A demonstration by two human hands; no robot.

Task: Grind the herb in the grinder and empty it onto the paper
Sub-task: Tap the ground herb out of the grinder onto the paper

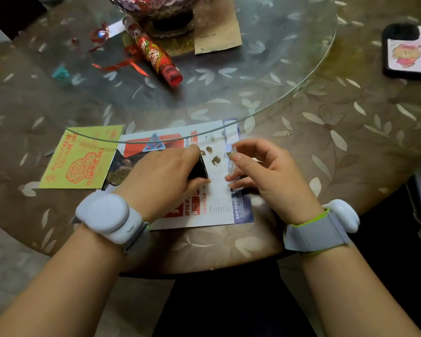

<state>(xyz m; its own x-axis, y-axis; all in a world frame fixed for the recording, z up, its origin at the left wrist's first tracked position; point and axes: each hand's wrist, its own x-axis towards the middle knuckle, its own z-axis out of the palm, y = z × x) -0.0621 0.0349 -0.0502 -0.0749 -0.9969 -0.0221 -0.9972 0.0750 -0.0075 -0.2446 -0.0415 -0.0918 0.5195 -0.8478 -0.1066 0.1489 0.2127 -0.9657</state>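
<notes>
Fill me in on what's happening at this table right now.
A person sits at a round floral-covered table, working over a printed paper flyer. The left hand holds a black grinder piece tipped on its side above the flyer; the right hand holds a clear piece beside it. Small clumps of ground greenish-brown herb already lie on the paper between the hands.

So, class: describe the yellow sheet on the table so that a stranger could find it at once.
Start at the round glass turntable on the table; its near edge overlaps two papers. The yellow sheet is the left one, beside the leaflet under the hands. Only it is plain yellow with red print, and it bears no herb.
</notes>
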